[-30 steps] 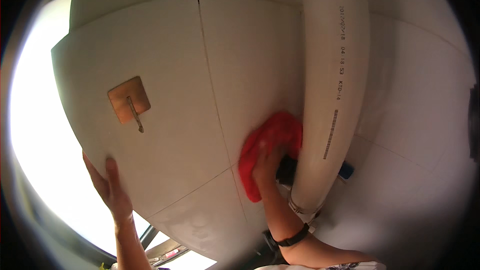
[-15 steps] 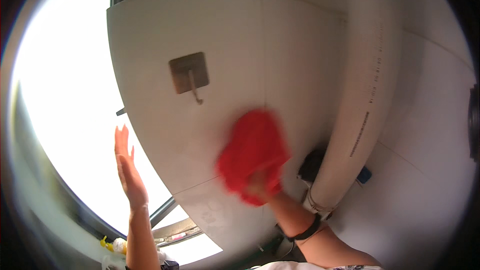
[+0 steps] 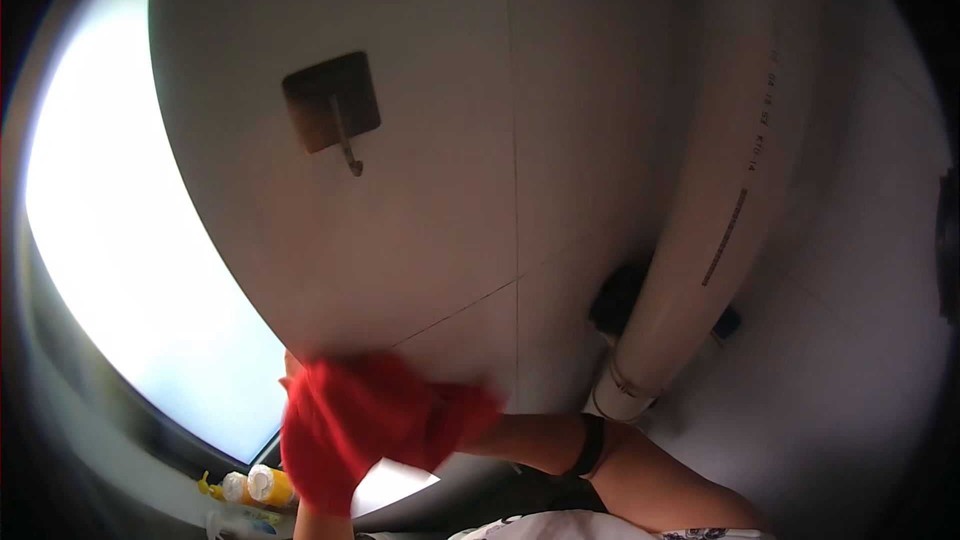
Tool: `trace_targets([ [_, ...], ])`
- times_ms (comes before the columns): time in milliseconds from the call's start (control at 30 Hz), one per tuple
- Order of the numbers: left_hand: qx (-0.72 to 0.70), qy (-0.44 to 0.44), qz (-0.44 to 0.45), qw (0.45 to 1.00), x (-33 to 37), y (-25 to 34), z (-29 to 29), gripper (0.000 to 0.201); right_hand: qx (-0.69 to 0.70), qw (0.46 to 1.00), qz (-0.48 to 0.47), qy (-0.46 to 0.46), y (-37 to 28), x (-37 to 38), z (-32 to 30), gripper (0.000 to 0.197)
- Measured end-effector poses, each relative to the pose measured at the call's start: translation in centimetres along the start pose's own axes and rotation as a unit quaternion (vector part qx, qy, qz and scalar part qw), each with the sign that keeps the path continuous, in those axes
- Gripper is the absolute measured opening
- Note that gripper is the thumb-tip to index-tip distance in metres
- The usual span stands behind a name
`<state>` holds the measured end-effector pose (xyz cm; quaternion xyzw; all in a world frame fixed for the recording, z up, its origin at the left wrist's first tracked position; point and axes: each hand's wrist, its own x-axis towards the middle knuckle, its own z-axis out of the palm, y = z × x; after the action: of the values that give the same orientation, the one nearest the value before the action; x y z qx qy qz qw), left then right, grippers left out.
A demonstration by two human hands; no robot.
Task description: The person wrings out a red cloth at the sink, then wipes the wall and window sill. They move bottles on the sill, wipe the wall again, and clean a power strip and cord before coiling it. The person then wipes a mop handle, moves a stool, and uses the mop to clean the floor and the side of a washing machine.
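A red cloth [image 3: 365, 420] hangs bunched low in the view, at the left edge of the tiled wall. My right hand [image 3: 478, 436] grips it, its fingers hidden in the folds; the forearm reaches in from the lower right with a black band [image 3: 590, 445] round it. The cloth also covers most of my left hand [image 3: 290, 365]. Only a bit of that hand shows past the cloth's upper left edge, so I cannot tell how its fingers lie.
Above the cloth, a dark square plate with a metal hook [image 3: 335, 105] is fixed to the tiled wall [image 3: 430, 200]. A thick white pipe [image 3: 725, 200] runs down on the right, a black object [image 3: 618, 298] beside it. Bright window [image 3: 140, 270] at left; yellow-and-white bottles [image 3: 265, 485] below.
The red cloth and my right hand have moved down and left from mid-wall to my left hand. My left hand, held up with fingers stretched before, is now lower and mostly covered.
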<state>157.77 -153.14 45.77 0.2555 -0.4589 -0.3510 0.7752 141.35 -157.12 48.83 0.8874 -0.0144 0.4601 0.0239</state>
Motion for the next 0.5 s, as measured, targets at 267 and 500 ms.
trace_targets([
  [267,0.285,0.034,0.070,0.955,0.0,1.9,-2.9,0.076,-0.232,0.941,0.244,0.031,10.4,-11.9,-1.8,0.049],
  [500,0.275,0.039,0.079,0.957,0.2,0.6,-3.0,0.063,-0.299,0.780,0.480,0.269,18.4,-10.8,-10.1,0.053],
])
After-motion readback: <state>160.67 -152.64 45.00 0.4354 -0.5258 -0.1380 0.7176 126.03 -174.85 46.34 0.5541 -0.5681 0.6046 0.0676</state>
